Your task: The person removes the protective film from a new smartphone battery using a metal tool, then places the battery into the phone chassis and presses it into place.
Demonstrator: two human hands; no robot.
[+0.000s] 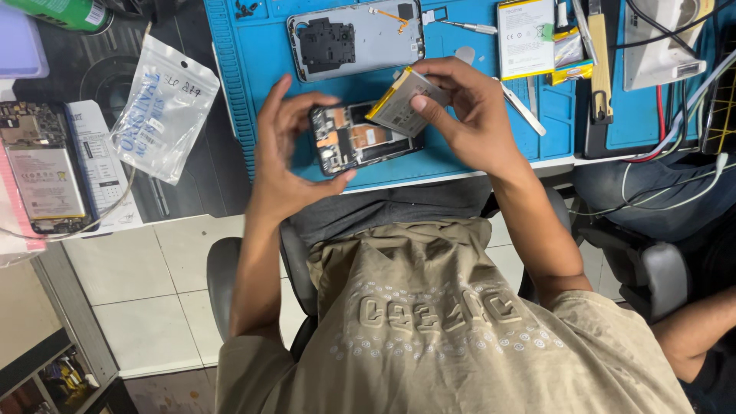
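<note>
Lying at nine o'clock on the dark worktop: a clear plastic pouch with blue print and a white label. Resting at one o'clock on the blue mat: a white-labelled spare battery. Left hand clasping the opened phone at centre. Right hand pinching a flat battery, tilting over the phone. Showing at the right edge, partly cut off: another person's arm.

Phone repair workshop. Blue repair mat on the bench, opened phone, detached back cover, spare battery, tweezers, parts bag, another stripped phone at the side (cables trailing off the bench edge).
</note>
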